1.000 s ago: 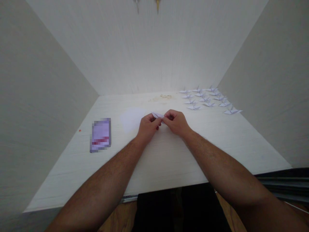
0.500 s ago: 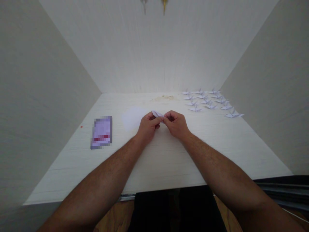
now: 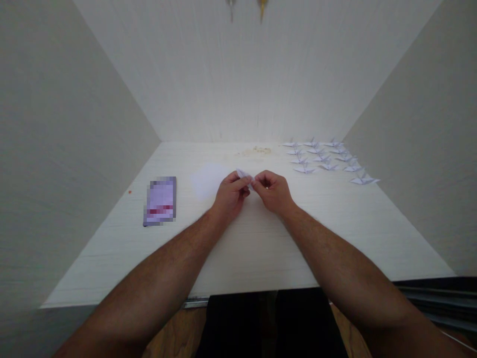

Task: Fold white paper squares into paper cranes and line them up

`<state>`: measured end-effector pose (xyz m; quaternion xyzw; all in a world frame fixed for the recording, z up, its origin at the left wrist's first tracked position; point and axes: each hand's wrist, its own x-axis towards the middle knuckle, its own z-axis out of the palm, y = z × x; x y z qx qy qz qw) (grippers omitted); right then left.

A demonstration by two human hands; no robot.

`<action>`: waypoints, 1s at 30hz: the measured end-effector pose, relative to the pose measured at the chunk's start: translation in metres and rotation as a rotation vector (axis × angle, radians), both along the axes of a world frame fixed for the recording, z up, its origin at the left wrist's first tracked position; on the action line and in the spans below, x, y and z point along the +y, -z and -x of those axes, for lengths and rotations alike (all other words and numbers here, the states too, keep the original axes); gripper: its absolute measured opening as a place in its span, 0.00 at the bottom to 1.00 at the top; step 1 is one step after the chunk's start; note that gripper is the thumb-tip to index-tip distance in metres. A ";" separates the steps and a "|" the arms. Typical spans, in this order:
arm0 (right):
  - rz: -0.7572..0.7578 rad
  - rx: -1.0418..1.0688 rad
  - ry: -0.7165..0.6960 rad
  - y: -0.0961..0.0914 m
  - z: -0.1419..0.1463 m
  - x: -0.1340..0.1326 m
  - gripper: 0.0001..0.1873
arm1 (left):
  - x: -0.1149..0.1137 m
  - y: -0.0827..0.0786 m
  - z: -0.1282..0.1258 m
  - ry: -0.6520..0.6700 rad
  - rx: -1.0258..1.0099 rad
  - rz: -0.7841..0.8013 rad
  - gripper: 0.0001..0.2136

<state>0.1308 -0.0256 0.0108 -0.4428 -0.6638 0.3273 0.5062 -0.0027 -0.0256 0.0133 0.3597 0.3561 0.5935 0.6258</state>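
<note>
Between my two hands, above the middle of the table, is a small folded white paper (image 3: 242, 173). My left hand (image 3: 231, 193) is closed on its left part, the thumb lying along the fold. Thumb and forefinger of my right hand (image 3: 273, 191) pinch its right end, so the fingers hide much of that side. Behind my left hand, flat white paper (image 3: 206, 180) lies on the table, partly covered by the hand. Several folded paper cranes (image 3: 321, 158) stand in rows at the back right, one crane (image 3: 364, 180) nearer the right edge.
On the left of the white table (image 3: 246, 248) lies a purple rectangular thing (image 3: 161, 201), blurred by pixels. A small orange speck (image 3: 130, 192) is beside it. Walls close in the back and both sides; two pointed things (image 3: 262, 10) show at the top.
The view has shifted slightly, so the scene sits a little further right. Both hands keep their grip; the folded paper's upper part looks slightly turned, its opening less visible.
</note>
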 end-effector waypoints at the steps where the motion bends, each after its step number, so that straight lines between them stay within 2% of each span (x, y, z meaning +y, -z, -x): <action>1: 0.004 -0.003 -0.001 0.000 0.000 0.000 0.09 | 0.001 0.000 0.000 -0.001 -0.010 -0.009 0.12; 6: 0.047 0.048 0.034 0.003 -0.001 0.001 0.08 | 0.002 0.004 0.002 0.018 -0.013 -0.042 0.17; 9: 0.081 0.093 0.052 0.004 -0.002 0.003 0.09 | 0.002 0.006 0.003 0.033 0.079 -0.047 0.13; 13: 0.111 0.105 0.041 0.004 -0.002 0.004 0.10 | 0.003 0.008 0.004 -0.048 0.249 -0.094 0.12; 19: 0.176 0.101 0.016 0.005 -0.004 0.006 0.09 | 0.006 0.012 0.006 -0.056 0.314 -0.108 0.11; 24: 0.158 0.064 0.015 0.004 -0.004 0.007 0.08 | 0.004 0.010 0.003 -0.056 0.281 -0.090 0.07; 30: 0.157 0.086 -0.021 0.001 -0.001 0.006 0.07 | 0.004 0.005 0.000 -0.072 0.105 -0.034 0.09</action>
